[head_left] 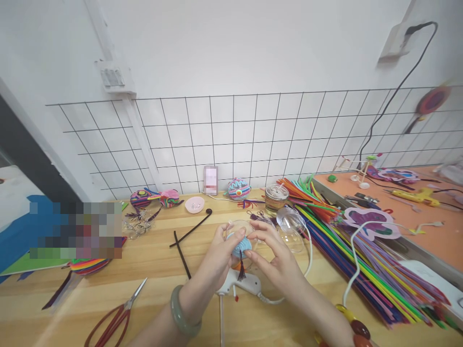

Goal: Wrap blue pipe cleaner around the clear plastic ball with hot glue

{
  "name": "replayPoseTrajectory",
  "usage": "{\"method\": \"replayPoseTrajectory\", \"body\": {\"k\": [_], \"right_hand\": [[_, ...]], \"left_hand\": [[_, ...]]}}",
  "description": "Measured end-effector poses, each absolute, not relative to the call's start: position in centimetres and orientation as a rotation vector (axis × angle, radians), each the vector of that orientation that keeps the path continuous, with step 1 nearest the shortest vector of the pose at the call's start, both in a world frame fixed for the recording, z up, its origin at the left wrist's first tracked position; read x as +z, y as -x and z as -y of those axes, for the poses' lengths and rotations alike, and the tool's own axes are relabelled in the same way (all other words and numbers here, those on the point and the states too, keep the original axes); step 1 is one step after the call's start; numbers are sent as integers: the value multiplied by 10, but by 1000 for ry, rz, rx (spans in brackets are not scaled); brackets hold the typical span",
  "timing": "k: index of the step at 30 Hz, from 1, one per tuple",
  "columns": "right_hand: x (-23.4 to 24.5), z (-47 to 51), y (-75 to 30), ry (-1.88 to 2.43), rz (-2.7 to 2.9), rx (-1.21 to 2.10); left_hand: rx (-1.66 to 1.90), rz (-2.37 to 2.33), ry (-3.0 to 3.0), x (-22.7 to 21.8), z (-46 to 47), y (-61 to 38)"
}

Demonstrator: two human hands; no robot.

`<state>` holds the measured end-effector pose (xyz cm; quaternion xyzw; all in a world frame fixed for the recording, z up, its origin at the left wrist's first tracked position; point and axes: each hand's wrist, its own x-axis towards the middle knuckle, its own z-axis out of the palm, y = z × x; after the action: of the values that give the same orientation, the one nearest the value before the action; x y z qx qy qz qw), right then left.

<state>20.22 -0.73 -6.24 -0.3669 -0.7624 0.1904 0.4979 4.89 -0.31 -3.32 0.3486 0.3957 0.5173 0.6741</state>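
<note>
Left hand [222, 250], maybe right hand [277, 255], pinches blue yarnwork [241, 246] over wooden table [154, 265] by wall [246, 53].

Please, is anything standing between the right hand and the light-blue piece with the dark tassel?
Nothing visible does. The right hand is right at the edge of the light-blue piece, held in the left hand.
</note>
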Motion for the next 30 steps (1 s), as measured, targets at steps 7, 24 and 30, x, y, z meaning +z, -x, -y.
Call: {"method": "replayPoseTrajectory", "body": {"k": [7,24,30], "right_hand": [[-61,8,-202,912,1831,456],[-65,7,-199,902,1702,586],[-63,5,-201,905,1691,562]], "left_hand": [[1176,-904,-773,-33,3,-49],[1257,-873,-750,-29,0,-45],[1349,-884,-739,-10,-3,-32]]}}
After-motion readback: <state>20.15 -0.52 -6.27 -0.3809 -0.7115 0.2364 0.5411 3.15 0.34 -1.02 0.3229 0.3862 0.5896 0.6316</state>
